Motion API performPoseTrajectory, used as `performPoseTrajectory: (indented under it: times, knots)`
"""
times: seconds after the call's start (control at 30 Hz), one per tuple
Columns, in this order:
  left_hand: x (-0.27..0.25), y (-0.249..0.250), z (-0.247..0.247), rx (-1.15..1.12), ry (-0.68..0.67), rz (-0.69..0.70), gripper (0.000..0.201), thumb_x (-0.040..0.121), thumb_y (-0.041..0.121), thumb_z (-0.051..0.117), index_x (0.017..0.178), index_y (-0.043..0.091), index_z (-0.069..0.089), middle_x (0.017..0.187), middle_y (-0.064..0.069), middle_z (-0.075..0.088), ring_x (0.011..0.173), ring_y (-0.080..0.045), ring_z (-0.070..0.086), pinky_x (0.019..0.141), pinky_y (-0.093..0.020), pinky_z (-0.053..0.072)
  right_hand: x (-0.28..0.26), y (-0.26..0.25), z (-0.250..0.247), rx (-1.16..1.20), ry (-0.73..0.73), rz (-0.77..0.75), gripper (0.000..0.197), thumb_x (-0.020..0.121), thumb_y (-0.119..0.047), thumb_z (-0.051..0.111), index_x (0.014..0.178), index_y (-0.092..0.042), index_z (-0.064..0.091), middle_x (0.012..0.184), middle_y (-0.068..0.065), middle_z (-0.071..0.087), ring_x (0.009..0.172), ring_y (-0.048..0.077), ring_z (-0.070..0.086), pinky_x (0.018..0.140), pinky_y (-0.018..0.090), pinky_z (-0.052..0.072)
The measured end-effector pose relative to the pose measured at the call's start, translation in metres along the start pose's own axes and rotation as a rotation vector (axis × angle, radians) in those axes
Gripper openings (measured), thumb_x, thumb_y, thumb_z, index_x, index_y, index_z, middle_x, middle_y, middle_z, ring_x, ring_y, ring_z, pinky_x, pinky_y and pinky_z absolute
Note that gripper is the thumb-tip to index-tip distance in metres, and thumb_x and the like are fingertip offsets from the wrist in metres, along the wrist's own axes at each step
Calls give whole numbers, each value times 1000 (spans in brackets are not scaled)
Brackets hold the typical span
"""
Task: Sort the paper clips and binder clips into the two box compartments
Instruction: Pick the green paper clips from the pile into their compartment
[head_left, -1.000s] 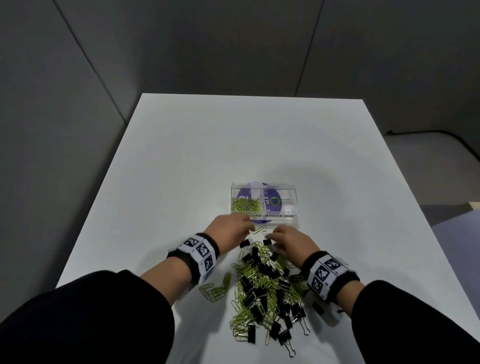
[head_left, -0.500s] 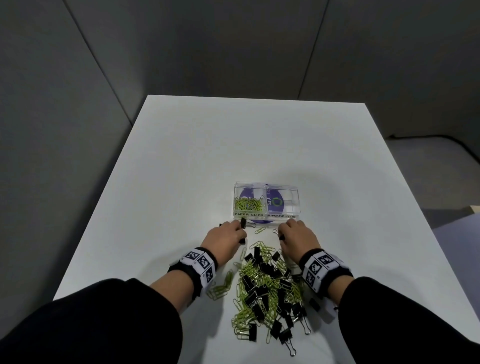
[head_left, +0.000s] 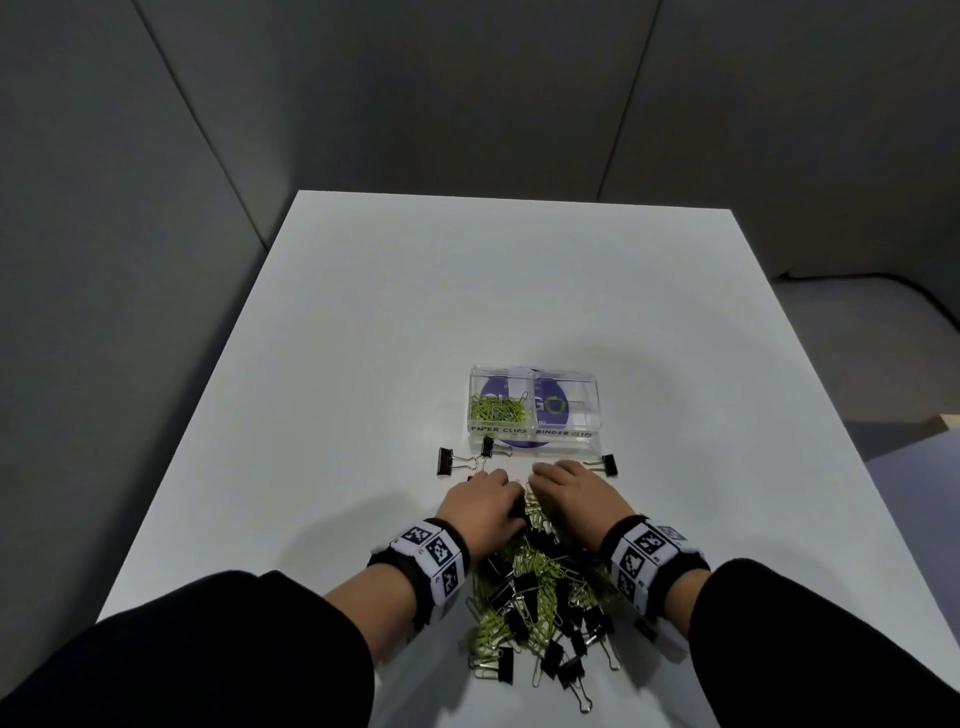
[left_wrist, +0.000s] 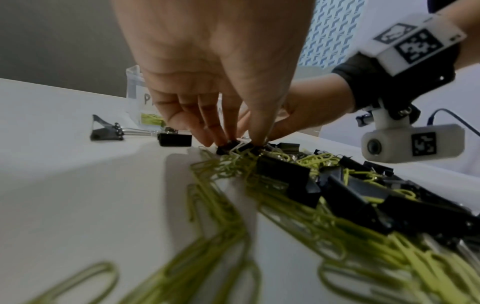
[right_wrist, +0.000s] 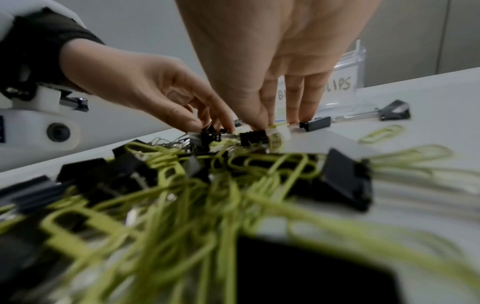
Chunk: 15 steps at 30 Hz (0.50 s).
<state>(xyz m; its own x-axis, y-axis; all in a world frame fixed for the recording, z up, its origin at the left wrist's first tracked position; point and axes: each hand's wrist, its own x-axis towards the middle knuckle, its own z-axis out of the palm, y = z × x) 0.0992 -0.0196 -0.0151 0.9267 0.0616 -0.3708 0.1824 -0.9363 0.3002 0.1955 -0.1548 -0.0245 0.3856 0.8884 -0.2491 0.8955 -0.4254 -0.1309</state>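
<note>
Both hands at far edge of clip pile (head_left: 540, 597).
Left hand (head_left: 480, 506) pinching black binder clip (left_wrist: 228, 148); right hand (head_left: 574, 493) fingertips pressing another (right_wrist: 253, 136), grip unclear.

"PAPER CLIPS", "BINDER CLIPS" on box (head_left: 535, 431) front

A plain white rectangular table (head_left: 363, 322) fills the middle of the head view, narrowing toward the top of the frame; behind it, across the upper half, stand dull grey wall panels (head_left: 467, 93) split by thin dark seams; at the right edge a thin black cable (head_left: 852, 283) trails over a grey floor (head_left: 883, 374).
</note>
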Motion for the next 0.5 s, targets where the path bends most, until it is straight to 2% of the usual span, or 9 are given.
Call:
performPoseTrajectory:
  times: [0.03,0.1,0.17,0.27,0.33,0.43,0.5]
  knots:
    - [0,1,0,-30,-6,-11,42,91,35,51,127,14,47,124,-8,50,116,-26,48,91,-38,44,-6,0,4,-9,41,4,55,42,-21,89,93,-18,70,99,0,73,82,20,70,65,25,58]
    - [0,1,0,-113,-21,-37,40,89,33,55,123,15,48,124,-7,50,116,-25,49,92,-36,43,-14,1,10,21,94,-10,52,40,-16,89,88,-19,70,92,-1,74,73,20,69,54,26,57]
    - [1,0,0,-179,-21,-49,36,87,31,59,118,17,48,123,-5,50,114,-23,49,91,-34,43,-17,4,13,13,144,-31,44,46,-15,87,87,-19,69,90,0,73,71,22,68,52,30,57]
    - [1,1,-2,-188,-9,-32,28,85,27,61,109,17,51,117,-5,54,109,-23,50,88,-34,43,-21,0,7,16,170,51,26,59,-23,80,80,-21,65,79,-3,69,66,21,65,53,29,52]
    - [0,1,-2,-142,6,9,23,86,26,59,106,16,53,116,-5,53,109,-23,49,87,-33,42,-26,-6,1,53,160,72,21,67,-30,74,79,-18,61,76,0,65,67,23,63,54,30,49]
    - [-4,-4,-3,-134,30,38,19,88,31,57,102,18,57,114,-2,55,108,-20,50,86,-31,42,-34,-19,-9,130,4,83,35,84,-43,57,102,-13,56,101,7,61,93,27,58,71,35,46]
    - [-7,-10,-8,-186,50,22,18,89,34,56,98,19,58,108,1,60,102,-17,55,84,-30,44,-36,-23,-9,95,-82,78,44,87,-47,51,119,-17,48,116,5,55,106,25,53,80,35,46]
